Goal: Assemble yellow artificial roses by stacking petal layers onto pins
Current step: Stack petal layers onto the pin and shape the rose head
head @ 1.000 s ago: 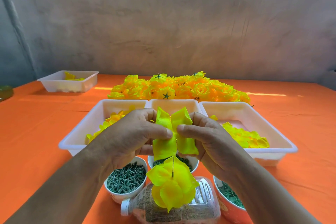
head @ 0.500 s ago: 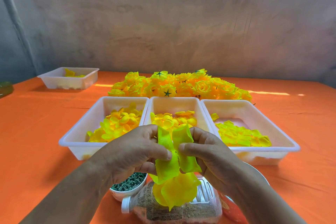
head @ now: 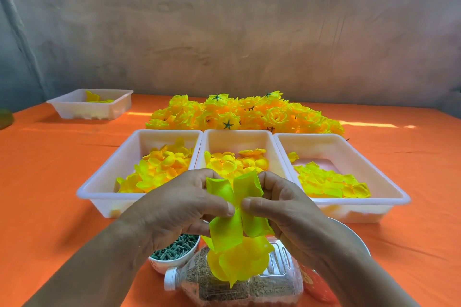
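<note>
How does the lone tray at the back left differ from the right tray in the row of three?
The lone tray holds only a few petals; the right tray holds a wide layer. The lone tray stands apart; the right tray sits beside the middle tray. Both are white plastic and hold yellow petals.

Three trays (head: 237, 131) sat side by side, roses (head: 249, 114) piled behind. A bowl (head: 162, 265) and bottle (head: 274, 279) lay nearer, another tray (head: 99, 113) far left.

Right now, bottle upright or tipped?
Tipped: the bottle lies on its side, cap pointing left, brown fill spread along its length.
</note>
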`<move>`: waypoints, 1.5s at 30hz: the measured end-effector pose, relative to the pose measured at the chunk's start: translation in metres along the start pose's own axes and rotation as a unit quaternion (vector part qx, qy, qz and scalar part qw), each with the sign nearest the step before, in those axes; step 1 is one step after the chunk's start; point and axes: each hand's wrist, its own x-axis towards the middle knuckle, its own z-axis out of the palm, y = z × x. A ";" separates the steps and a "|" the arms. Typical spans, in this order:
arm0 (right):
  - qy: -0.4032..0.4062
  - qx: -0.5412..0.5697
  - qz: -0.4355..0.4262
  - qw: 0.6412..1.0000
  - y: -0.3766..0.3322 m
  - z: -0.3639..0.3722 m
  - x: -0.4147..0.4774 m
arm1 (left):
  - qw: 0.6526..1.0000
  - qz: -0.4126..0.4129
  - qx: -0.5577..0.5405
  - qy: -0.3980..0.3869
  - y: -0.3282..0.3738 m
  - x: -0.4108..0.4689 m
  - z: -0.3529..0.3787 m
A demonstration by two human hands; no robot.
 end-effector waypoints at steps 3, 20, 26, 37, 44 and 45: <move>-0.002 -0.007 -0.007 1.000 0.001 0.000 0.000 | 1.000 0.005 0.015 0.009 0.000 0.001 -0.001; 0.010 -0.035 0.016 0.999 0.006 -0.001 -0.002 | 0.998 0.002 -0.066 -0.003 -0.006 0.006 0.007; 0.009 -0.023 0.022 0.999 0.006 0.000 -0.003 | 0.998 0.001 -0.062 -0.001 -0.005 0.006 0.007; 0.038 -0.038 0.035 0.998 0.011 0.001 -0.005 | 0.999 -0.018 -0.040 -0.010 -0.008 0.008 0.006; 0.057 -0.084 0.081 0.992 0.012 -0.001 -0.007 | 0.999 -0.040 -0.012 -0.013 -0.011 0.015 0.007; 0.060 -0.098 0.084 0.990 0.013 -0.001 -0.007 | 0.999 -0.042 -0.010 -0.010 -0.011 0.015 0.008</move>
